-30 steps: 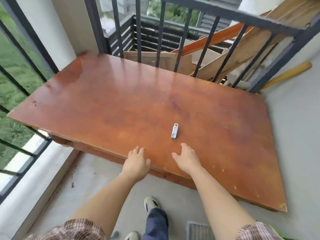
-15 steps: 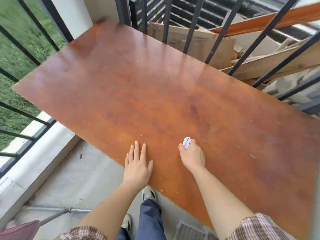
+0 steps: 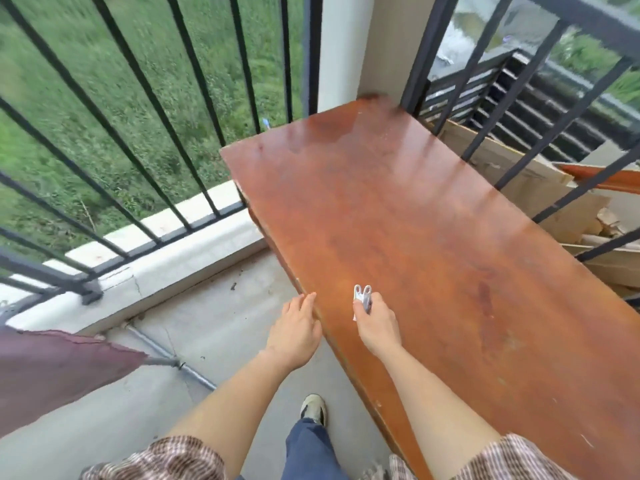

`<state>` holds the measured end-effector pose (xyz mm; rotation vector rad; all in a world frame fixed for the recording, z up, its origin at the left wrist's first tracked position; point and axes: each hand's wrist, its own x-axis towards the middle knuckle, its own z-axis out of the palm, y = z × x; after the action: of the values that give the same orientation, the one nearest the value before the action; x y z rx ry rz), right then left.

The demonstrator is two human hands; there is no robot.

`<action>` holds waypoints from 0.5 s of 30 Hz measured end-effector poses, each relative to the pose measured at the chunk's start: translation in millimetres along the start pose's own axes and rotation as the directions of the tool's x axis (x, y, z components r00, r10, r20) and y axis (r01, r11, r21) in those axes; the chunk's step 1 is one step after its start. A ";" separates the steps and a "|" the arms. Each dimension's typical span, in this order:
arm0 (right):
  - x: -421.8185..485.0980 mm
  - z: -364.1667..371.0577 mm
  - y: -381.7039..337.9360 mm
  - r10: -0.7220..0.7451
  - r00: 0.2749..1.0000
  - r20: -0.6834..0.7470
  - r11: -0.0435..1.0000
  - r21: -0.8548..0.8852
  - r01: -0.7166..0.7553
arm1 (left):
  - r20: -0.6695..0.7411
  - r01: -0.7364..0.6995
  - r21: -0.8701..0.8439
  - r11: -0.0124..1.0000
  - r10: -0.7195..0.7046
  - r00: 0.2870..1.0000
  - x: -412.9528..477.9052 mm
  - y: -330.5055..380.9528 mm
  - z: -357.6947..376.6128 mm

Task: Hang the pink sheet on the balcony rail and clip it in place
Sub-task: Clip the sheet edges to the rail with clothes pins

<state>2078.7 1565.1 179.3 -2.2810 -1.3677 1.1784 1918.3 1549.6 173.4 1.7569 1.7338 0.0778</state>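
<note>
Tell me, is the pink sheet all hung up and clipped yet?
Not yet. Done so far: the clip is off the brown board and pinched in the right hand. The left hand is empty, touching the board's edge. A pinkish cloth, probably the sheet, shows at the lower left, but whether it hangs on the rail is out of view. Clipping is left.

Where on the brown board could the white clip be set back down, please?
Nearly all of the brown board is bare, from the right hand holding the white clip to the far corner by the pillar. The left hand occupies its near edge; scrap crowds behind the right railing.
</note>
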 end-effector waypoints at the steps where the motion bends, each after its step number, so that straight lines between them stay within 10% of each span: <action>1: -5.2 11.1 -15.8 -0.054 0.998 0.026 0.998 -0.009 0.054 | -0.047 0.032 -0.028 0.999 -0.033 0.998 -7.8 -14.8 -11.0; 15: -169.5 255.0 -224.1 -0.484 0.747 0.456 0.794 -0.129 0.594 | -0.450 0.360 -0.393 0.846 -0.518 0.727 -220.7 -294.6 -163.5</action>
<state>1708.5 1496.5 226.3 -1.6009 -2.2779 1.3456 1557.4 1386.5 246.6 1.1182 2.3760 0.6392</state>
